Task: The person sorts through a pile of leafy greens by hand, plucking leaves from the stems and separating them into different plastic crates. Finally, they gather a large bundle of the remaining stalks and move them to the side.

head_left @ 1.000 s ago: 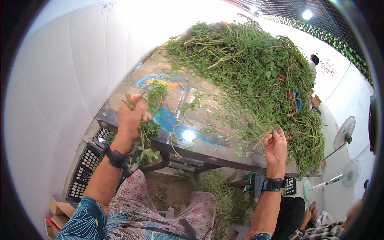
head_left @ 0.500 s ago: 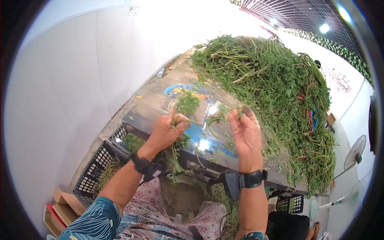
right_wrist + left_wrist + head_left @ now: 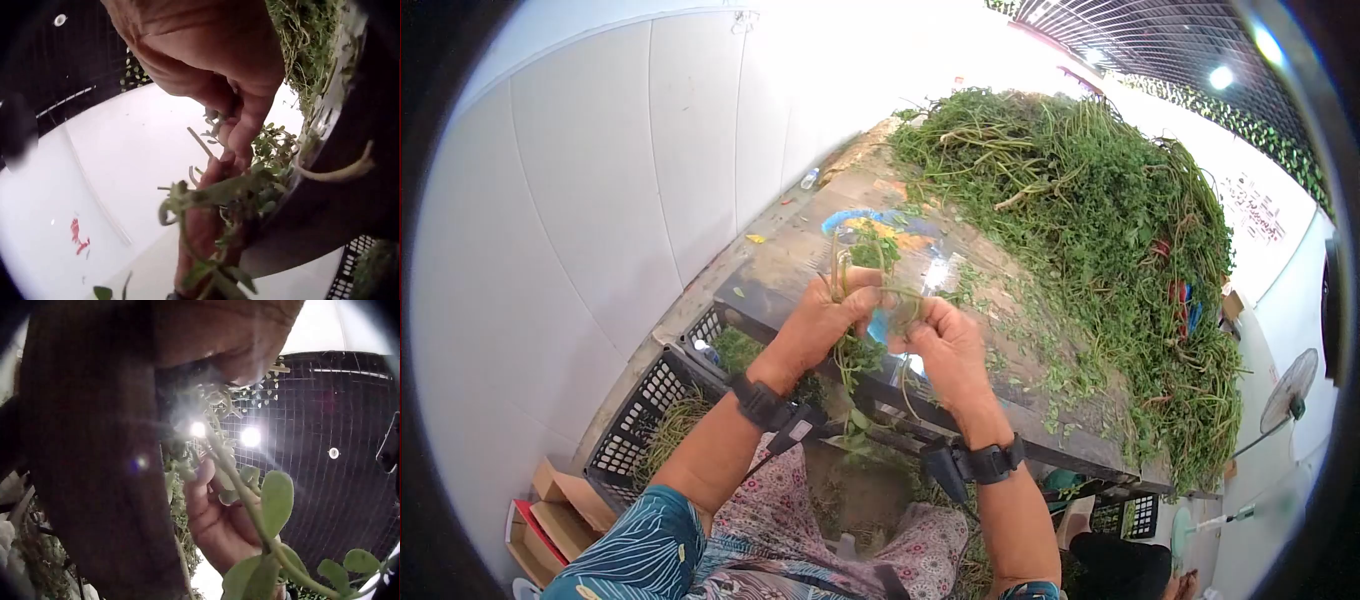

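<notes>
My left hand point(image 3: 820, 318) grips a small bunch of leafy green stems point(image 3: 847, 365) over the table's near edge. The bunch's stem ends stick up above the fist and its leaves hang below. Right beside it, my right hand point(image 3: 950, 350) pinches a curved green stem point(image 3: 910, 293) between thumb and fingers. In the left wrist view, a stem with rounded leaves point(image 3: 277, 503) hangs under the left hand, with the right hand's fingers point(image 3: 215, 515) close behind. The right wrist view has the two hands' fingertips together among small leaves; part of the stem is hidden by them.
A large heap of leafy greens point(image 3: 1090, 220) covers the far and right side of the table point(image 3: 850, 195), with loose leaves scattered nearer. Black crates point(image 3: 635, 420) holding greens stand below at left, beside a cardboard box point(image 3: 565, 510). Fans point(image 3: 1288, 390) stand at right, near another person's leg point(image 3: 1125, 560).
My right hand has come from the heap's near edge at right across to the left hand, which keeps its bunch. The head view has shifted, and the fingers now meet at the stems.
</notes>
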Demonstrator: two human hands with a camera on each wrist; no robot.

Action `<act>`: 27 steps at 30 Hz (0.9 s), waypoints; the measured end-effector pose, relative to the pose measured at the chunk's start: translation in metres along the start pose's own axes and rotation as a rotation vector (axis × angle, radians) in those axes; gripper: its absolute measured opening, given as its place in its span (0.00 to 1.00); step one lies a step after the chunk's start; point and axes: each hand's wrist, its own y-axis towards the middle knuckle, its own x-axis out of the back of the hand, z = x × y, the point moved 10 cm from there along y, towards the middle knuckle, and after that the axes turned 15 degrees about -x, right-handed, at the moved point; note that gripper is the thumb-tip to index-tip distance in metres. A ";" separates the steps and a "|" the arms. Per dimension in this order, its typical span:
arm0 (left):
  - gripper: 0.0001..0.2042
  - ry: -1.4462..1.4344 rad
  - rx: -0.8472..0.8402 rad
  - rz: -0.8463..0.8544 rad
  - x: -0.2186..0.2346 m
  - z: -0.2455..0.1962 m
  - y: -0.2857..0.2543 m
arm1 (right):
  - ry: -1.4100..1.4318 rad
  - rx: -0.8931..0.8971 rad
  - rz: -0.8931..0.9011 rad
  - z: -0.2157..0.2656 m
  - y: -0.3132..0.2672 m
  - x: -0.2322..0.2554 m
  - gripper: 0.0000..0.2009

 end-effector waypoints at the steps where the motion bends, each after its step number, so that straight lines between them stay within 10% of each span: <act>1: 0.11 -0.016 -0.019 0.011 0.000 0.002 0.000 | -0.109 -0.010 0.000 -0.002 0.001 -0.003 0.08; 7: 0.07 -0.172 -0.002 -0.142 0.009 0.006 -0.004 | -0.194 0.009 -0.128 0.006 -0.007 0.020 0.09; 11: 0.06 0.003 -0.019 -0.122 0.013 0.007 -0.003 | -0.823 0.176 -0.409 0.023 -0.018 0.049 0.11; 14: 0.07 0.144 -0.018 -0.065 0.011 0.004 -0.004 | -0.923 -0.008 -0.363 -0.002 -0.008 0.061 0.12; 27: 0.09 0.586 -0.256 0.193 -0.028 -0.020 -0.005 | -0.504 0.126 -0.062 0.046 -0.037 -0.002 0.10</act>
